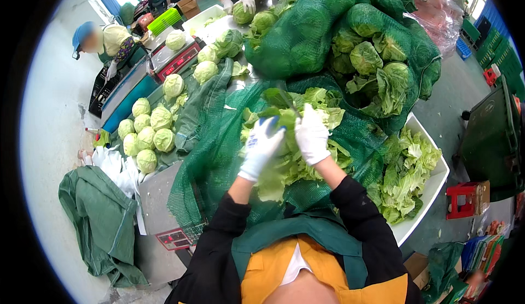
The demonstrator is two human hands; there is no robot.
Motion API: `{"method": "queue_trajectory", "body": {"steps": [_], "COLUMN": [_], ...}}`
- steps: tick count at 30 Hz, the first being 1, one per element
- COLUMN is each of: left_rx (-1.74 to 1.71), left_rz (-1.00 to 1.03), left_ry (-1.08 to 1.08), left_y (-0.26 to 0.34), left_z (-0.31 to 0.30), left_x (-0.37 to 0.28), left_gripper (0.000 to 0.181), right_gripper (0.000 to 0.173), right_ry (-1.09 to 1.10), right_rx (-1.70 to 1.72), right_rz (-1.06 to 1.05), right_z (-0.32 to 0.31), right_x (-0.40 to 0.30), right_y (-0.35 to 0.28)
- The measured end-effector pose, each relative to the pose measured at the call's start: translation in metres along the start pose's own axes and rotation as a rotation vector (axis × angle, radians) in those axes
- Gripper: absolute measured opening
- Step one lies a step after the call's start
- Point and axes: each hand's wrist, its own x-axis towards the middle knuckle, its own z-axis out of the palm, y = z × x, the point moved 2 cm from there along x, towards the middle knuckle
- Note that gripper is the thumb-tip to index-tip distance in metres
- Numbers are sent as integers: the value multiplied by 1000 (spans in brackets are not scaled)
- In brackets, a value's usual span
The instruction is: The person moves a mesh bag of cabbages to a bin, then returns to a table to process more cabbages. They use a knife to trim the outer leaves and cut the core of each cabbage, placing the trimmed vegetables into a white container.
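My left hand [260, 148], in a white glove with blue fingertips, is against a blurred green cabbage [289, 138]; whether its fingers grip it is unclear. A knife [289, 101] is in my right hand [312, 135], also white-gloved, its blurred blade pointing up and left past the cabbage. Loose cabbage leaves [328, 117] are heaped around both hands, on top of green mesh netting [213, 160]. Below my left wrist, a pale leaf [270, 187] shows motion blur.
Trimmed cabbages [160, 118] are grouped at left near a scale [178, 62]. Full mesh sacks [303, 37] rise ahead. A white bin [441, 172] holds leaves at right, near a red stool [461, 199]. One co-worker's gloved hands [240, 4] hold a cabbage; another person [115, 41] leans at left.
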Motion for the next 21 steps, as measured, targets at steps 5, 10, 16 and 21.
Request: {"method": "queue_trajectory", "body": {"steps": [5,10,16,21], "left_rx": [111,-317,-450,-332], "left_rz": [181,168,59,-56], "left_ry": [28,-66,-175,-49], "left_y": [-27,-67,-115,-77], "left_z": [32,12,6,13], "left_x": [5,1,1,1], "left_gripper": [52,56,78,82], "right_gripper": [17,23,26,17], "right_ry": [-97,-320,-149,-471], "right_rx": [447,206,312,88], "right_rz": [-59,275,-237,-332], "right_z": [34,64,37,34], "right_x": [-35,7,1,-45], "right_y": [-18,73,50,37]}}
